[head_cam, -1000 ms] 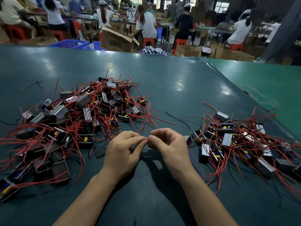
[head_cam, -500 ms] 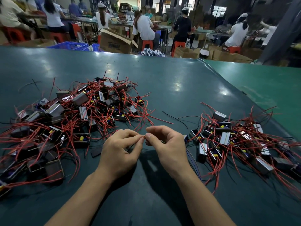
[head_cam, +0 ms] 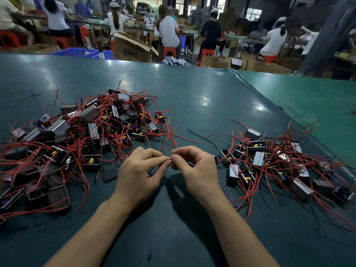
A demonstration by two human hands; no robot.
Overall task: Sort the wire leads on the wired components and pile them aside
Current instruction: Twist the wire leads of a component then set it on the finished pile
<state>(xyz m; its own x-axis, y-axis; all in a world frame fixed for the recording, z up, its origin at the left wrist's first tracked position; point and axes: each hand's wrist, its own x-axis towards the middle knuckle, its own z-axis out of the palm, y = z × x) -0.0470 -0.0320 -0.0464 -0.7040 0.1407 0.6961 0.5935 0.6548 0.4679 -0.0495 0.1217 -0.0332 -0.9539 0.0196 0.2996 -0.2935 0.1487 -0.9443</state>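
A big tangled heap of small boxy components with red wire leads [head_cam: 82, 135] covers the left of the dark green table [head_cam: 192, 97]. A smaller heap of the same wired components [head_cam: 277, 162] lies at the right. Between the heaps, near the front, my left hand [head_cam: 138, 176] and my right hand [head_cam: 196, 170] meet fingertip to fingertip. Both pinch thin wire leads between thumb and forefinger. The component these leads belong to is mostly hidden under my right hand; thin blue wires [head_cam: 223, 185] trail from beneath it.
A loose black wire [head_cam: 202, 135] lies on the table between the heaps. A flat dark lid piece [head_cam: 110, 175] sits left of my left hand. Beyond the far edge are a cardboard box [head_cam: 131, 48], blue crates [head_cam: 77, 53] and seated people at other benches.
My hands stay together at the same spot, fingers shifting slightly on the leads. The view has tilted a little; the heaps have not moved.
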